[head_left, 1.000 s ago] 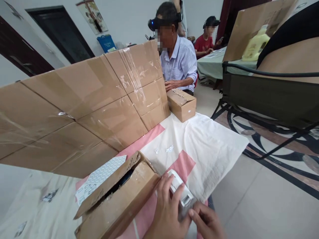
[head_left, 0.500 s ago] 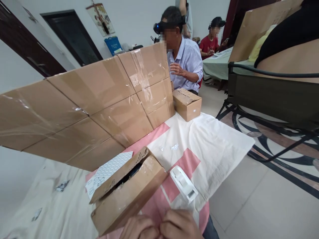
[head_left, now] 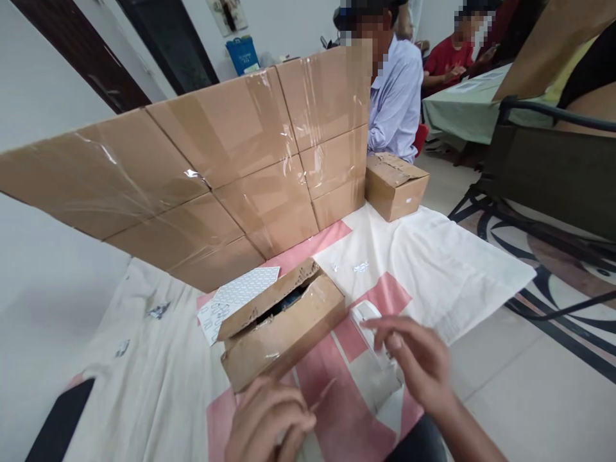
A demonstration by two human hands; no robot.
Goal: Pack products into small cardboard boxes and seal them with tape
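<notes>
My left hand [head_left: 269, 420] is closed at the lower middle, in front of the cardboard box. From its fingertips a thin, clear strip of tape [head_left: 323, 394] sticks up to the right. My right hand [head_left: 418, 359] is over a white tape dispenser [head_left: 368, 314], its index finger stretched toward it and the thumb apart. The hand hides part of the dispenser, so contact is hard to tell. Left of the dispenser lies a long cardboard box [head_left: 293, 327], its lid flap partly raised along a ragged gap, something dark inside.
A tall cardboard partition [head_left: 260, 192] stands across the table behind the box. A patterned white sheet [head_left: 245, 289] lies beside the box. A second carton [head_left: 397, 186] sits at the partition's right end, near a seated person [head_left: 399, 90]. Foil scraps [head_left: 158, 310] dot the cloth.
My hands were together at the bottom edge and have moved apart. The right has gone up to the dispenser; the left shows a clear strip. The view has shifted.
</notes>
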